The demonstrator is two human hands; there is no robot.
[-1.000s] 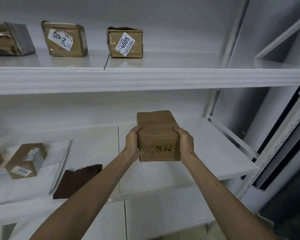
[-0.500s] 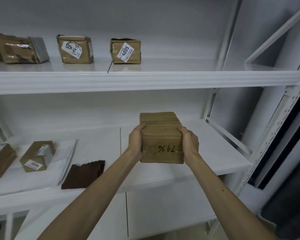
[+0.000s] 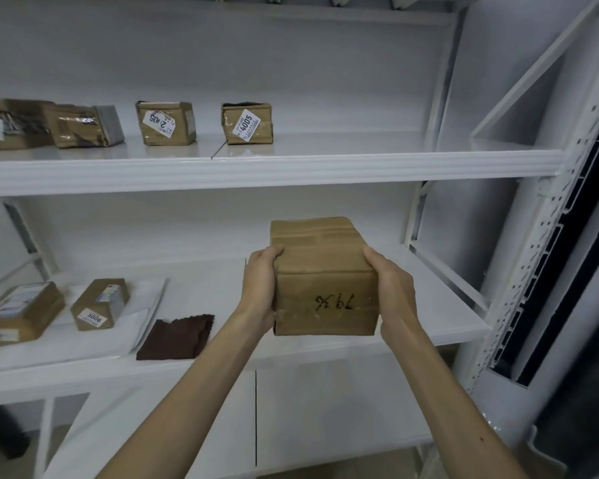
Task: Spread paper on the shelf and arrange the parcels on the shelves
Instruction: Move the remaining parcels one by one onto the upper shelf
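brown parcel [image 3: 325, 281], white shelf [image 3: 256, 171]

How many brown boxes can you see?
7. Upper shelf: far-left box, grey-ended parcel, 2105 box, 4005 box. Lower shelf: left box, 3006 box. The left hand and right hand hold the seventh box. More may hide past the left edge.

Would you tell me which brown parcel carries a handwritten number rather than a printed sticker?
The parcel gripped between the left hand and right hand: its number is penned onto the cardboard, whereas labels visible on shelved parcels are white printed stickers.
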